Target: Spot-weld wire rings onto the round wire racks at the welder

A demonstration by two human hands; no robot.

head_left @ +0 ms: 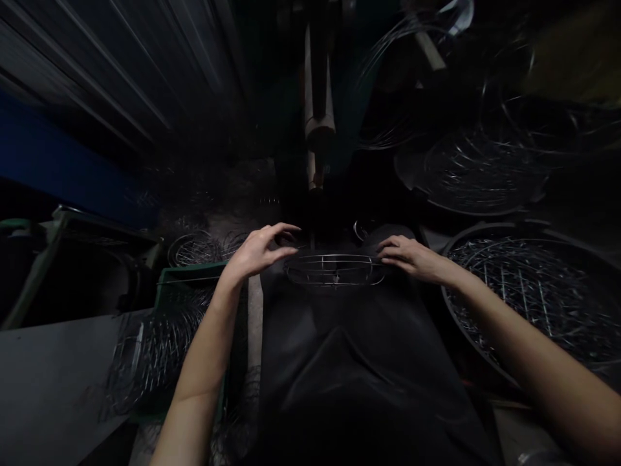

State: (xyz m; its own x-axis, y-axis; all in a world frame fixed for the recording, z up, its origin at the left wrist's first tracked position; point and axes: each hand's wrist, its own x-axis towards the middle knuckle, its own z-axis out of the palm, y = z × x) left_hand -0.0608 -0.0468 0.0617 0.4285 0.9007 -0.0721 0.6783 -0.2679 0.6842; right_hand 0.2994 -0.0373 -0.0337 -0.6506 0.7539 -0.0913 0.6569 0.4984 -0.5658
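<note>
Two ends to mind: left fingers (285, 228) parted, right fingers (395, 252) curled, can't tell if gripping; wire frame (334, 283) between them wants level, even support.

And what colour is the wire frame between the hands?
The wire frame is silvery grey. The head view, the only one, shows it.

The light was dim. A ridged grey panel (121, 55) stood beside a blue surface (58, 145), and grey floor (255, 314) showed along the right edge of a green crate (191, 273).
</note>
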